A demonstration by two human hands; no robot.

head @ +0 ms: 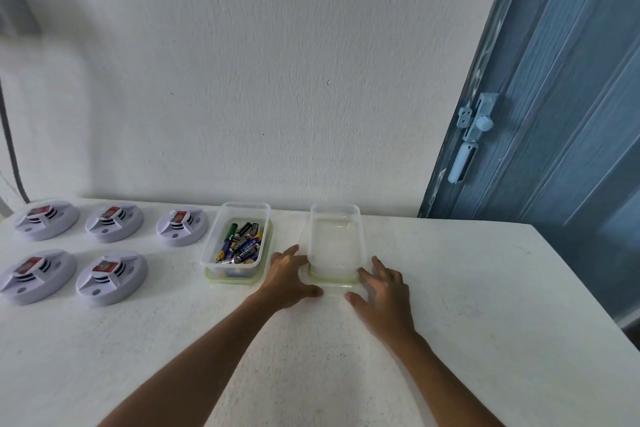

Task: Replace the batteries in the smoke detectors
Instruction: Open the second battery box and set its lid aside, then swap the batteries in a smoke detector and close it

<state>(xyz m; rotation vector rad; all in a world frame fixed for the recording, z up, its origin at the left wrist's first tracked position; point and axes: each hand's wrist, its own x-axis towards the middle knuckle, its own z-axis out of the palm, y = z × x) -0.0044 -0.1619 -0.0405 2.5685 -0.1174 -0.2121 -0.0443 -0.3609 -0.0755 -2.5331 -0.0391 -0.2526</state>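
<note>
Hands framed the empty clear container (335, 243) at lower centre of the frame: the left hand (289, 276) lay at its left near corner and the right hand (382, 288) at its right near corner, each grip released, fingers spread and touching or nearly touching the rim where it sat on a green-edged lid, with nothing clasped. The container's long axis ran away from the person, up the frame toward the wall (277, 62). Smoke detectors (112, 277), the task's things, lay to the left of both hands on the white desk (450, 288), well apart from the grip; that put the left hand nearer to them, and the closest detector, in the lower row, sat left of the battery container (238, 242). Five detectors could be counted, three in the upper row and two in the lower, each round and white with a red-labelled block on top. Two clear containers stood side by side in the middle of the frame, one empty between the hands and one holding loose batteries (242, 246); roughly ten cells showed, though overlap made an exact count impossible. Judging by the layout, the next reach would go leftward across the battery container. A blue door (554, 114) filled the right side of the frame.
</note>
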